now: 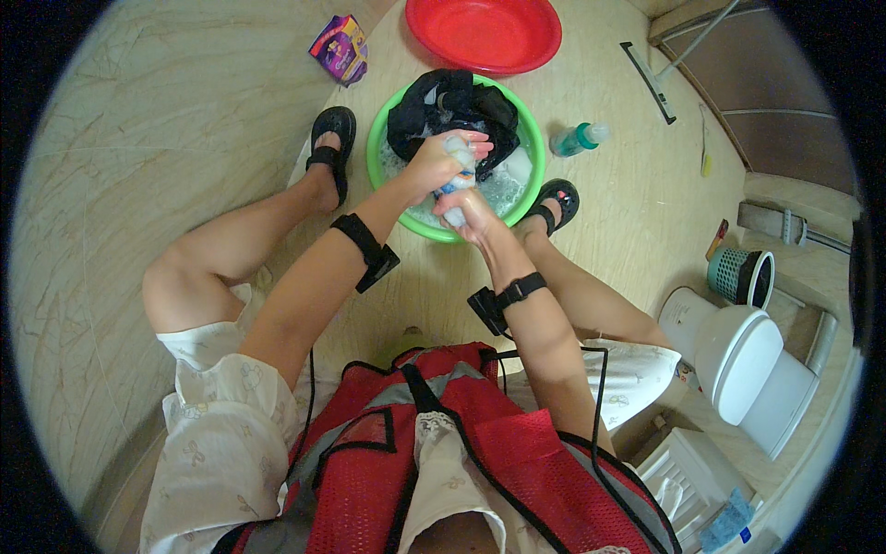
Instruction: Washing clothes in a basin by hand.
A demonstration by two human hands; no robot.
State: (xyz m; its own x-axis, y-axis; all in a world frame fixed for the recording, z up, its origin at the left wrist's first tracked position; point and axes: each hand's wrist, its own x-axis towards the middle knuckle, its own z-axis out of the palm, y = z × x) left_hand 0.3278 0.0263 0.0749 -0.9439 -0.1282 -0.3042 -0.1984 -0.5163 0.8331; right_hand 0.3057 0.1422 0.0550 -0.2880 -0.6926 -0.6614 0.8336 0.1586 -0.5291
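Note:
Above a green plastic basin point(374, 156) of sudsy water, both hands grip a wet, bunched white cloth point(462, 181) with blue and orange marks. My left hand point(437, 163) is around its upper part, fingers stretched to the right. Lower down, my right hand point(473, 210) closes on the other end, its fingers partly hidden. Dark wet clothing point(450, 97) is heaped in the back of the basin. A white piece of fabric point(517, 166) lies in the suds on the right.
A red basin point(554, 34) stands behind. Right of the green basin is a teal bottle point(574, 140); at the back left, a purple packet point(342, 52). A squeegee point(648, 83), mesh bin point(727, 271) and toilet point(747, 363) are farther right. My shoes point(332, 149) flank the green basin.

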